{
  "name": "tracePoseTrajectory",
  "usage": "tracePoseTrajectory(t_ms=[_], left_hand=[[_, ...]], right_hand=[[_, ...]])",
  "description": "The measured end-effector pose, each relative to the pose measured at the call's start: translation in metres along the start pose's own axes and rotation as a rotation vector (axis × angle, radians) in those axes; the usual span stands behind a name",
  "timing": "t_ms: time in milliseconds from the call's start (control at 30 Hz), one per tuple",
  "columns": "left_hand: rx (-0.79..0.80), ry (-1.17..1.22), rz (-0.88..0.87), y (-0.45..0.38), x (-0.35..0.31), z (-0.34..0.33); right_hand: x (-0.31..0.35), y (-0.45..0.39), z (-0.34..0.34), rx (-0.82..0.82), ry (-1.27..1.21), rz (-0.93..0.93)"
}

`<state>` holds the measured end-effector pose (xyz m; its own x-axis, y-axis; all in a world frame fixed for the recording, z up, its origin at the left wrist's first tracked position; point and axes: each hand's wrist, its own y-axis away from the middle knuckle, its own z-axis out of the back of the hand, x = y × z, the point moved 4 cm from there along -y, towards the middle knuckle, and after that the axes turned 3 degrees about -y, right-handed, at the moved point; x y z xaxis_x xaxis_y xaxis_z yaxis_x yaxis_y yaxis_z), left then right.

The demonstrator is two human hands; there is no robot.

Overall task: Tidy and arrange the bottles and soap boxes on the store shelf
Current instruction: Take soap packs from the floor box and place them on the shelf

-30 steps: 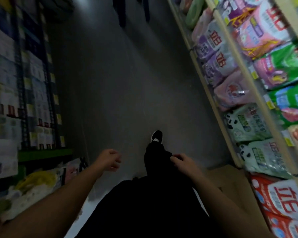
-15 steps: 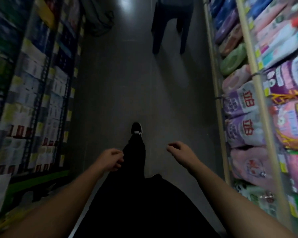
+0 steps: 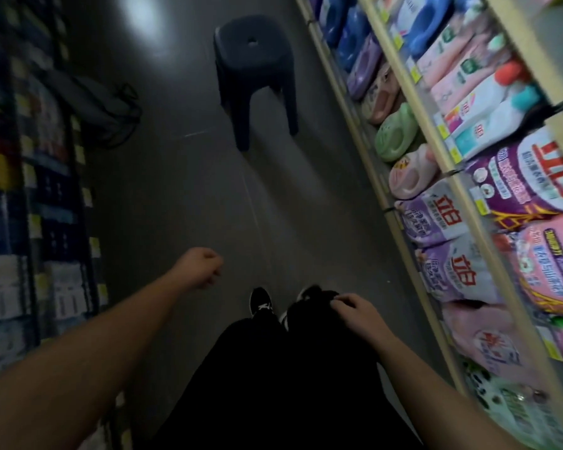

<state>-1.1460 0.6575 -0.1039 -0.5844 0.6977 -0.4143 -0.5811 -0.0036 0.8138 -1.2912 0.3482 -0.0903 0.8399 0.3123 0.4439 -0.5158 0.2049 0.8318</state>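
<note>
Grey, dim floor [image 3: 189, 196] runs down a narrow store aisle, with a pale glare of light at its far end. A dark plastic stool [image 3: 255, 76] stands on it far ahead, just left of the right-hand shelf [image 3: 400, 228], whose pale wooden rails slant from far to near. On that shelf the far section holds blue bottles [image 3: 348, 37], then purple, brown and green ones, with the green bottle [image 3: 395, 133] lying beside a pink one [image 3: 410, 172]. Nearer along the same rail sit purple detergent bags [image 3: 436, 216] with red characters, and on the level above them pink and white bottles [image 3: 478, 99] lie packed side by side. On the left a dark rack [image 3: 36, 196] carries stacked boxes, too blurred to say whether they are soap boxes. A grey bag [image 3: 95, 102] slumps on the floor against that rack, farther off. The left hand [image 3: 202, 269] hangs over the floor with its fingers curled into a loose fist, holding nothing. The right hand [image 3: 355, 311] rests low over the black trousers [image 3: 290, 368], fingers bent and seemingly pinching the fabric at the knee, though the dark cloth makes that hard to confirm. A black shoe [image 3: 260, 302] with white laces shows between the two hands.
</note>
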Motion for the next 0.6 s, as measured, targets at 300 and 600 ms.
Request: tracePoseTrajectory(t_ms=[300,600], left_hand=[[0.031,0.150,0.051,-0.083,-0.144,0.016],[0.065,0.050,0.009,-0.138,-0.287,0.031]], right_hand=[[0.124,-0.131,0.065,-0.002,-0.134,0.028],[0.231,-0.211,0.170,-0.040,-0.152,0.056]])
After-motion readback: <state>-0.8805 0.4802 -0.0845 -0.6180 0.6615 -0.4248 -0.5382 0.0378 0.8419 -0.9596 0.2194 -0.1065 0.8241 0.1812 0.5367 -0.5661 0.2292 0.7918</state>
